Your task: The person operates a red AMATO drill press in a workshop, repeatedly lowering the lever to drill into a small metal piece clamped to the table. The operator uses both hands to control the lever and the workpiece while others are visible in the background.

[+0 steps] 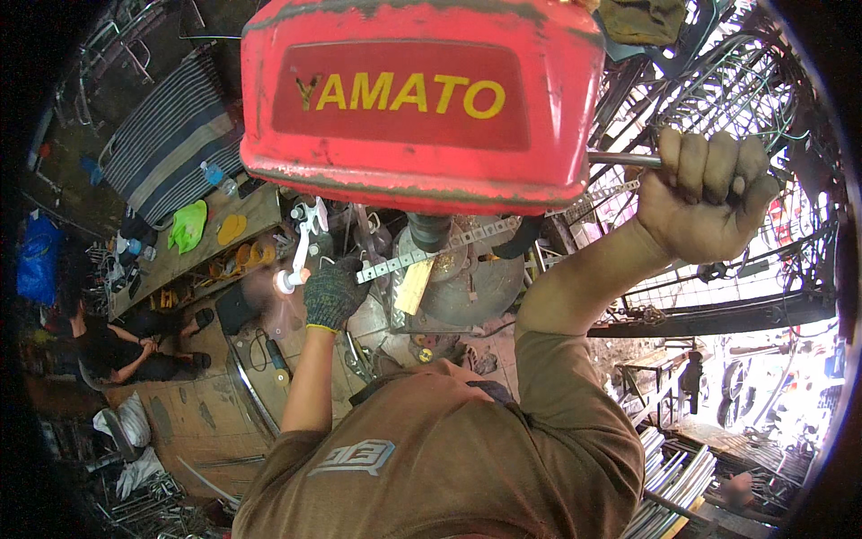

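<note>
My right hand (705, 193), bare, at the upper right of the frame, is closed in a full fist around the drill press's metal lever (624, 159). My gloved left hand (334, 292), left of centre, pinches one end of a perforated metal strip (449, 242), fingers tight on it. The strip runs up to the right, under the chuck (429, 231) below the red head (417, 99).

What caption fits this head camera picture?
Gloved left hand steadies a perforated metal strip under a red drill press; right hand grips its lever.
</note>
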The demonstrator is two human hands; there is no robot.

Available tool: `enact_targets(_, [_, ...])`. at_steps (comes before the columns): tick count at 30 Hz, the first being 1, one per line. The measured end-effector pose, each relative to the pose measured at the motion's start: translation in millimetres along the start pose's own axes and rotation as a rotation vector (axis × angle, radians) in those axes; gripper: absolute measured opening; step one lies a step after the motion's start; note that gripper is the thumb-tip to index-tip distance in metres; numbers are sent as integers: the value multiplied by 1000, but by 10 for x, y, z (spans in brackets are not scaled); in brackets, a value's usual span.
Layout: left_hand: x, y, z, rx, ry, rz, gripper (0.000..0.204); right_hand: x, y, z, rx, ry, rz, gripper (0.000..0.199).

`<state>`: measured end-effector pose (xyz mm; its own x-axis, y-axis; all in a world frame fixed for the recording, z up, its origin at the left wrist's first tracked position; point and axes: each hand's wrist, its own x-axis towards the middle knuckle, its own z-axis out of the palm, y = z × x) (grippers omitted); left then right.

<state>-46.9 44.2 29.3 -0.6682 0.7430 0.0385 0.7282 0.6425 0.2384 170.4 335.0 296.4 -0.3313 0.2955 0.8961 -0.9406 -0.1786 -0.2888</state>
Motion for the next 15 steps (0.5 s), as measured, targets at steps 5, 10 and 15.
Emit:
enact_targets(5, [6, -18, -1, 0, 8, -2, 34, -6, -37, 9, -70, -23, 13, 26])
enact_targets(10, [34, -9, -18, 37, -45, -12, 34, -41, -55, 20, -117, 9, 14, 27])
enact_targets(15, [45, -55, 54, -9, 85, 52, 31, -46, -67, 5, -81, -84, 24, 26])
